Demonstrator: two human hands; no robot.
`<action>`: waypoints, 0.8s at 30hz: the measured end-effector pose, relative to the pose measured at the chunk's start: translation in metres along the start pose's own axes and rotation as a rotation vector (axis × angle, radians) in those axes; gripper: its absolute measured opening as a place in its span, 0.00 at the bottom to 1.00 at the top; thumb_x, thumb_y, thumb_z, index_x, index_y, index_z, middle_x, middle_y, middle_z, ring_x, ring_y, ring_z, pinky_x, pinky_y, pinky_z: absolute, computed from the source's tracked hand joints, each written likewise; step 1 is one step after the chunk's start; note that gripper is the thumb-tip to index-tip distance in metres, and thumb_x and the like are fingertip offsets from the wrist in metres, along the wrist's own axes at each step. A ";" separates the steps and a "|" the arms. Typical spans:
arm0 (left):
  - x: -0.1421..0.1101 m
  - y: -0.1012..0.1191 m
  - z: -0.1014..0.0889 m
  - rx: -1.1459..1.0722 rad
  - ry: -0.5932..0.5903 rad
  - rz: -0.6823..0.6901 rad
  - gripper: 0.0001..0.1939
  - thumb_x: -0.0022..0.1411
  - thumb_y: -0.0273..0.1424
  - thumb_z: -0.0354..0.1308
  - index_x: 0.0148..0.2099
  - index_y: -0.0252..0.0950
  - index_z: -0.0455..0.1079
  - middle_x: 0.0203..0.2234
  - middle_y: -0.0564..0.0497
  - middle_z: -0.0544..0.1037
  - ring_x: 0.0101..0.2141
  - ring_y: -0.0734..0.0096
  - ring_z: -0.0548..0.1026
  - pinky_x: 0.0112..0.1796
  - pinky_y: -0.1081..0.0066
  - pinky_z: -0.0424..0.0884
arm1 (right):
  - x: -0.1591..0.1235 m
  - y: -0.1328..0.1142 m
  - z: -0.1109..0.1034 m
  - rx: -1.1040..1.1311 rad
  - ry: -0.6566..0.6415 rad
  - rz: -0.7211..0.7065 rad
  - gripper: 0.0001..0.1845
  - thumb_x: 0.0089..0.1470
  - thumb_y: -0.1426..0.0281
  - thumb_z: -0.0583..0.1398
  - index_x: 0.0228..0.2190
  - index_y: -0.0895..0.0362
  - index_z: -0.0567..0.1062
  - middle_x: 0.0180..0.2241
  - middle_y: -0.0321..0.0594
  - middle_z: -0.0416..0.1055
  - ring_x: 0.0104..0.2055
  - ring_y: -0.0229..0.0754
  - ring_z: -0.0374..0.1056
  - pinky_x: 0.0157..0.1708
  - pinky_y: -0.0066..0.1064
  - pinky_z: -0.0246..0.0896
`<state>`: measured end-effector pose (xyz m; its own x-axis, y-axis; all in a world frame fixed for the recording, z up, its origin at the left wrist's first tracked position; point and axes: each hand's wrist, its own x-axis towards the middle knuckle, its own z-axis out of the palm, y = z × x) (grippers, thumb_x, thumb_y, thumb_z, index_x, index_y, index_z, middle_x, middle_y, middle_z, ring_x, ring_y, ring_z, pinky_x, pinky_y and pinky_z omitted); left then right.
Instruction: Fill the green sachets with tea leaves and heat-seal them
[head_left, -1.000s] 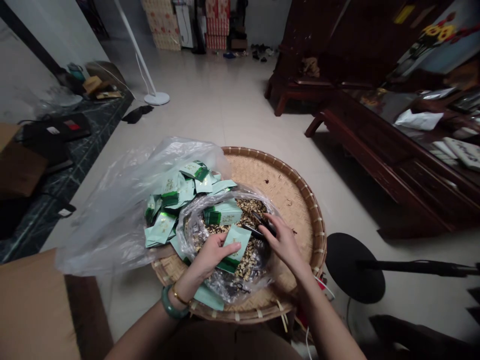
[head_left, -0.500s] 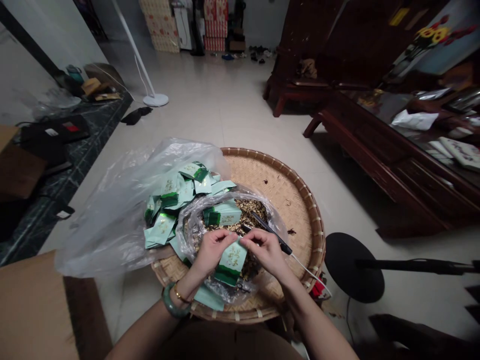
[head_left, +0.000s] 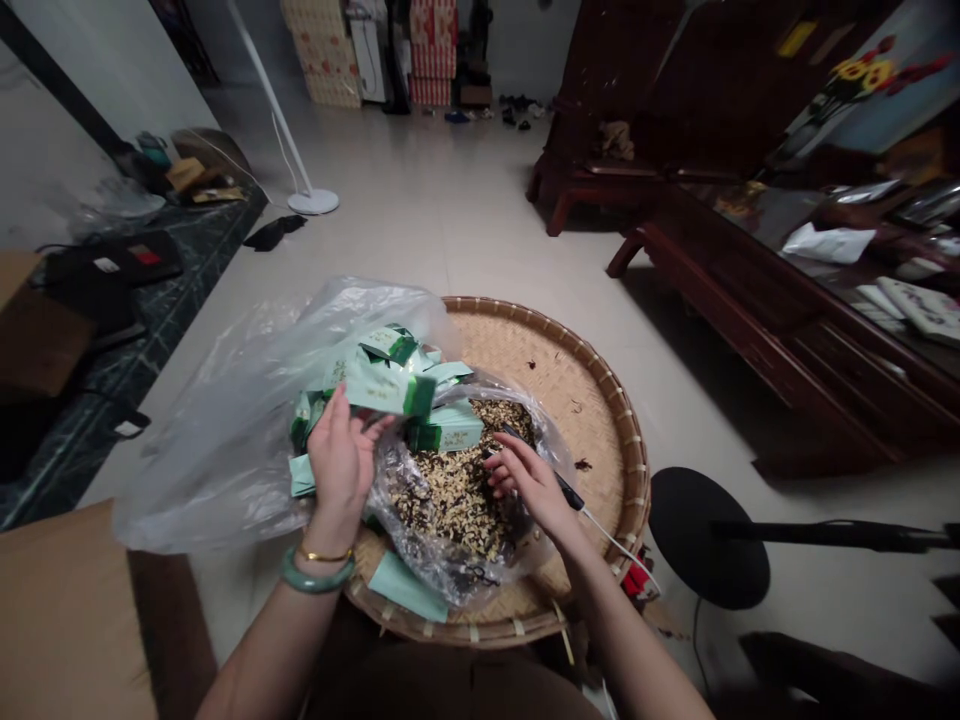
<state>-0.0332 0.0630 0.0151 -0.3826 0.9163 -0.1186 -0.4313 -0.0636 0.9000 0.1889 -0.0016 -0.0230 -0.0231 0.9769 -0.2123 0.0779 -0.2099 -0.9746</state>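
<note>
My left hand (head_left: 341,455) is on the left with its fingers spread. At its fingertips is a pale green packet (head_left: 386,390) with a dark green end, blurred, over a pile of similar packets (head_left: 390,343); whether the fingers still touch it I cannot tell. My right hand (head_left: 525,480) holds nothing, its fingers loosely bent and apart, beside a slim black tool with a white cord (head_left: 570,492), partly hidden. Between the hands, a clear plastic bag (head_left: 551,430) holds loose dried pieces (head_left: 450,500), tan and dark. A stack of green packets (head_left: 457,428) lies on them.
Everything sits on a round woven bamboo tray (head_left: 525,325). A large clear plastic bag (head_left: 217,430) spreads over its left side, and a flat green packet (head_left: 409,588) lies near the front rim. Small scissors (head_left: 480,574) are at the bag's front. A round black base (head_left: 709,537) stands right.
My left hand has moved up and left with the packet that both hands were pinching over the bag. My right hand has let go and opened. The dried pieces underneath now show.
</note>
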 end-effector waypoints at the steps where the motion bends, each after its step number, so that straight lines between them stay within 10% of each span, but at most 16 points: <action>1: 0.003 0.003 -0.001 0.022 0.004 0.025 0.21 0.58 0.39 0.59 0.53 0.38 0.68 0.52 0.42 0.71 0.44 0.63 0.74 0.41 0.64 0.74 | 0.003 0.003 0.001 -0.096 0.014 -0.050 0.23 0.58 0.58 0.52 0.51 0.56 0.67 0.36 0.43 0.74 0.32 0.41 0.71 0.30 0.33 0.70; 6: -0.016 -0.009 -0.006 0.608 0.018 0.464 0.26 0.58 0.31 0.59 0.59 0.41 0.62 0.58 0.42 0.61 0.52 0.59 0.66 0.48 0.61 0.69 | 0.023 0.001 0.006 -0.757 0.086 -0.364 0.20 0.56 0.71 0.55 0.52 0.57 0.68 0.48 0.49 0.71 0.50 0.50 0.64 0.50 0.45 0.61; 9: -0.027 -0.023 -0.006 1.058 -0.379 0.738 0.12 0.60 0.28 0.57 0.47 0.38 0.73 0.46 0.45 0.73 0.47 0.57 0.67 0.48 0.56 0.66 | 0.036 -0.007 0.013 -1.054 0.077 -0.356 0.23 0.56 0.73 0.55 0.54 0.59 0.66 0.49 0.51 0.70 0.50 0.54 0.60 0.48 0.45 0.59; 12: -0.026 -0.031 -0.003 1.388 -0.588 0.766 0.10 0.61 0.26 0.55 0.44 0.37 0.74 0.41 0.44 0.76 0.43 0.54 0.67 0.43 0.57 0.66 | 0.044 -0.012 0.020 -1.225 0.056 -0.299 0.20 0.57 0.73 0.55 0.51 0.59 0.69 0.46 0.51 0.72 0.47 0.55 0.60 0.43 0.43 0.58; 24: -0.023 -0.030 0.000 1.619 -0.552 0.766 0.07 0.60 0.29 0.57 0.39 0.39 0.76 0.34 0.45 0.75 0.37 0.57 0.66 0.34 0.63 0.58 | 0.047 0.008 0.020 -1.013 0.073 -0.368 0.10 0.59 0.76 0.54 0.33 0.57 0.76 0.33 0.43 0.73 0.37 0.43 0.68 0.36 0.30 0.60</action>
<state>-0.0115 0.0439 -0.0089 0.3225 0.9029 0.2842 0.9018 -0.3844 0.1977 0.1683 0.0415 -0.0417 -0.1565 0.9805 0.1190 0.8671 0.1941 -0.4587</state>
